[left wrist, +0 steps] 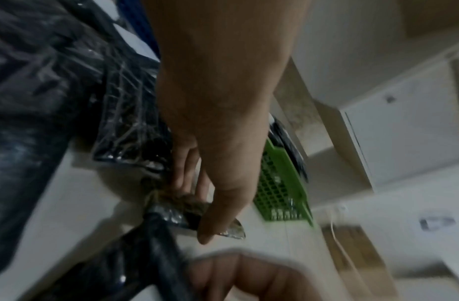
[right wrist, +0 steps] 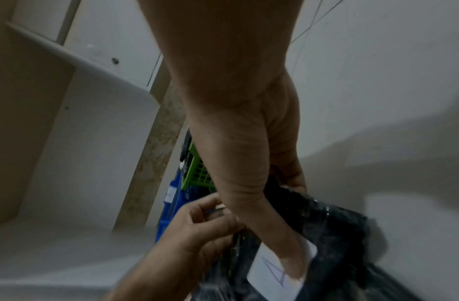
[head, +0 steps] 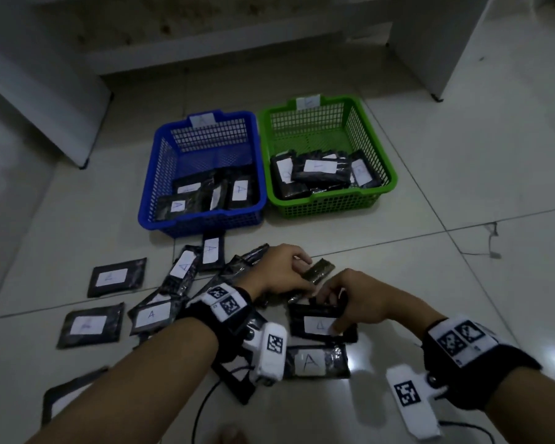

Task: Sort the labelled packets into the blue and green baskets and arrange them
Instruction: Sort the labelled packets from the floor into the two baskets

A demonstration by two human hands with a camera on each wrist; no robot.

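The blue basket (head: pixel 205 224) and the green basket (head: pixel 318 206) stand side by side on the floor, each holding several black packets with white labels. Nearer to me, more labelled packets (head: pixel 151 315) lie scattered. My left hand (head: pixel 305 274) pinches a dark packet (head: pixel 319 270) seen edge-on, between thumb and fingers (left wrist: pixel 183 179). My right hand (head: pixel 330 312) grips another black packet (head: pixel 314 322), its thumb (right wrist: pixel 287 260) pressed on the white label (right wrist: pixel 269 272) and its fingers curled behind. The two hands are close together, almost touching.
White furniture panels (head: pixel 430 43) and a low ledge (head: pixel 221 56) stand behind the baskets. A cable (head: pixel 205 408) runs over the tiles near my left forearm. Bare tiled floor (head: pixel 462 283) spreads to the right of the hands and of the green basket.
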